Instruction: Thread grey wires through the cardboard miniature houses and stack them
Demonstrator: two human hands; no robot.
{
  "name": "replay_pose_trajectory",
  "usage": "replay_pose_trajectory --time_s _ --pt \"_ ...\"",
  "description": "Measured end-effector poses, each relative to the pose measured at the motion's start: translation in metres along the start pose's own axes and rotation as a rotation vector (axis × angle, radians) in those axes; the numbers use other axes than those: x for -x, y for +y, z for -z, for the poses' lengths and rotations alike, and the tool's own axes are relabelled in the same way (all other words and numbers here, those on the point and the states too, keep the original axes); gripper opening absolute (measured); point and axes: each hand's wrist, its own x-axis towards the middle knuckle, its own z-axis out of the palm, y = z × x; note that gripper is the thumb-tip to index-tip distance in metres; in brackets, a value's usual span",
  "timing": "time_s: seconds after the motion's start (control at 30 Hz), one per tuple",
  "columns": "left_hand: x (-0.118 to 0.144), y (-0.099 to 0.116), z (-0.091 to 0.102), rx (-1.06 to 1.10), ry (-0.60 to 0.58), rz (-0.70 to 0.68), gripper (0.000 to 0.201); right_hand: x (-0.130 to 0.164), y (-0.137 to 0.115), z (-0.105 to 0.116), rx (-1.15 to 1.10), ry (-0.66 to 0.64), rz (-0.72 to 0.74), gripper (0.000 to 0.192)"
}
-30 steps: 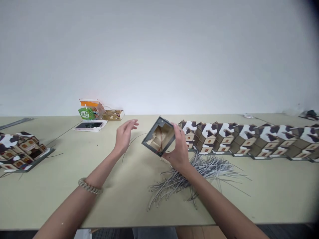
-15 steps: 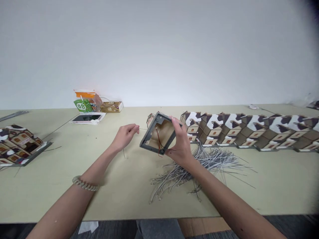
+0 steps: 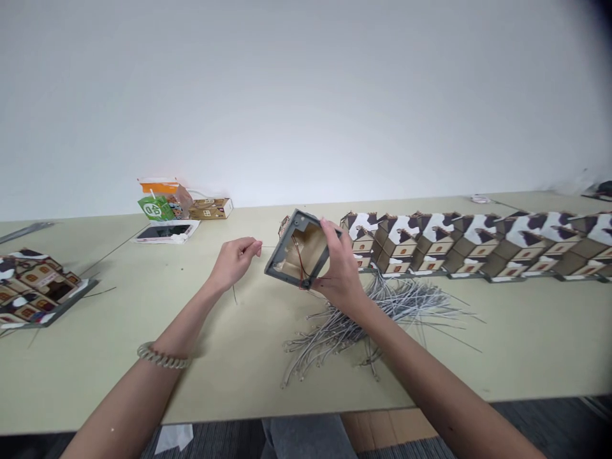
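My right hand [image 3: 340, 271] is closed around a small model house [image 3: 313, 243], tilted so that its hollow underside faces me. Grey edging surrounds the opening, and thin red and dark wires show inside. To the left, my left hand [image 3: 235, 260] is closed in a pinch on a thin wire [image 3: 269, 247]. One stretch of that wire runs taut toward the house, and a short end [image 3: 234, 296] hangs below the hand. Beneath my right wrist lies a loose heap of grey wires [image 3: 335, 328]. What exactly sits between the left fingertips is hidden.
A row of similar snow-roofed model houses [image 3: 435, 242] stands along the right side. Another larger model house [image 3: 41, 284] is at the left. Toward the wall are a phone [image 3: 167, 232], a green packet [image 3: 156, 208], an orange-topped bag [image 3: 174, 194] and a small brown box [image 3: 210, 209].
The camera view has shifted slightly. Both hands keep their grips, and the house and wire stay in nearly the same pose.
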Motion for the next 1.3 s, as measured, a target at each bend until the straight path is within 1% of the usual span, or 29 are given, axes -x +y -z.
replay_pose_trajectory --time_s 0.1,0.17,0.2,0.23,0.27,0.33,0.37,0.4,0.47,0.5,0.53,0.6,0.73,0.87,1.07,1.3 --pt "0.0 -0.001 0.0 0.004 0.004 -0.001 0.04 0.0 0.0 -0.001 0.011 -0.015 -0.007 0.108" --pt "-0.001 -0.007 0.004 0.011 0.006 0.005 0.04 -0.001 0.004 0.0 0.026 -0.03 -0.001 0.109" --pt "-0.001 -0.013 0.007 0.02 0.034 0.033 0.039 -0.002 0.007 0.002 0.04 -0.026 -0.002 0.108" --pt "-0.002 -0.019 0.011 0.035 0.078 0.074 0.038 -0.002 0.01 0.005 0.056 -0.018 -0.015 0.108" --pt "-0.003 -0.025 0.015 0.06 0.163 0.141 0.037 -0.003 0.013 0.008 0.085 0.031 -0.041 0.107" --pt "-0.005 -0.034 0.02 0.137 0.326 0.262 0.035 -0.006 0.016 0.013 0.144 0.124 -0.173 0.111" --pt "-0.007 -0.035 0.019 0.18 0.376 0.27 0.035 -0.007 0.015 0.014 0.148 0.147 -0.225 0.115" --pt "-0.008 -0.035 0.017 0.201 0.339 0.235 0.034 -0.008 0.012 0.014 0.133 0.16 -0.245 0.116" --pt "-0.01 -0.03 0.009 0.225 0.258 0.15 0.037 -0.008 0.005 0.012 0.02 0.078 -0.192 0.119" --pt "-0.01 -0.027 0.005 0.243 0.247 0.128 0.039 -0.007 0.002 0.01 -0.069 0.068 -0.175 0.121" --pt "-0.01 -0.024 0.002 0.257 0.239 0.117 0.04 -0.006 -0.001 0.008 -0.166 0.076 -0.179 0.121" --pt "-0.007 -0.021 -0.001 0.283 0.239 0.121 0.041 -0.003 -0.001 0.005 -0.309 0.125 -0.219 0.113" --pt "0.001 -0.022 0.003 0.323 0.247 0.117 0.043 0.0 0.008 0.003 -0.482 0.187 -0.295 0.105" --pt "0.006 -0.018 0.007 0.326 0.27 0.069 0.043 -0.001 0.012 0.002 -0.514 0.192 -0.318 0.105" --pt "0.012 -0.001 0.012 0.334 0.288 0.004 0.044 0.0 0.007 0.004 -0.467 0.165 -0.321 0.103" --pt "0.018 0.011 0.017 0.361 0.275 -0.006 0.042 0.0 0.007 0.008 -0.449 0.12 -0.356 0.104"
